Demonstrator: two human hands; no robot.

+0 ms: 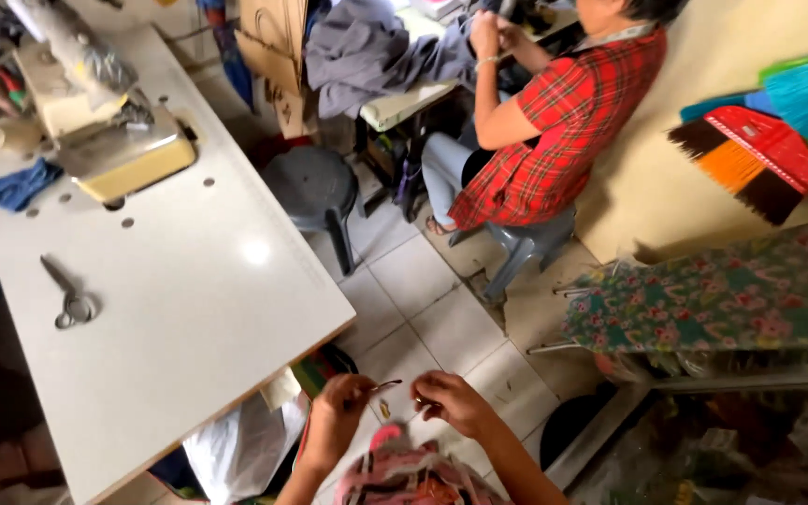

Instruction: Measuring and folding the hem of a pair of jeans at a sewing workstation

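- A white plastic bag (pixel 236 454) sits under the front edge of the white table (pixel 189 309); what is inside it cannot be told.
- A cardboard box (pixel 278 47) stands open-flapped at the top of the view beside grey cloth (pixel 367 51); its contents are hidden.
- The left hand (pixel 337 416) is low in the view, fingers closed in a pinch on a thin dark pin-like thing (pixel 386 383) whose tip points toward the other hand.
- The right hand (pixel 451 400) is just beside it, fingers curled and pinched together; whatever it pinches is too small to make out.
- Between the two hands, slightly lower, a small yellowish bit (pixel 384 409) shows; whether it hangs from the hands or lies on the floor I cannot tell.
- Both hands hover over a lap covered in pink patterned cloth (pixel 404 472), above the tiled floor (pixel 423 299).
- One pair of scissors (pixel 67 295) lies flat on the table, well apart from the hands.
- One sewing machine (pixel 114 131) stands at the table's far end, with one blue rag (pixel 19 184) beside it.
- Two grey stools: one empty (pixel 315 192), one (pixel 526 248) under another person in a red checked shirt (pixel 563 122), whose hands work at a second table.
- One flowered board (pixel 722 295) stands on the right, and coloured brooms (pixel 759 154) lean on the wall.
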